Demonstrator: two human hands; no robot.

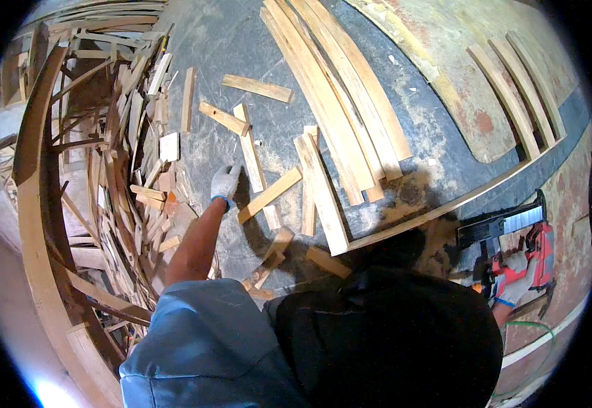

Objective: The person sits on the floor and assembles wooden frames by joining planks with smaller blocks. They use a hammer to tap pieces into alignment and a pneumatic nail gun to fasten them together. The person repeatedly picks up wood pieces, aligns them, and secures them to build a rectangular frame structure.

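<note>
My left hand (225,182), in a pale work glove with a blue cuff, hovers over the littered floor. Its fingers are stretched out and hold nothing. Nearest to it are a short wooden board (250,156) and another short board lying slantwise (270,195). On the far right my right hand (521,283), also gloved, is closed around a red and black nail gun (543,250). A long black part of the tool points up and left. Between my hands, a longer board (322,194) meets the end of a long thin rail (439,209).
Long planks (330,95) lie side by side ahead. Three slats (517,95) stand off the rail's far end. A heap of scrap wood (123,156) fills the left, beside a large beam (27,197). A green hose (551,347) curves at lower right.
</note>
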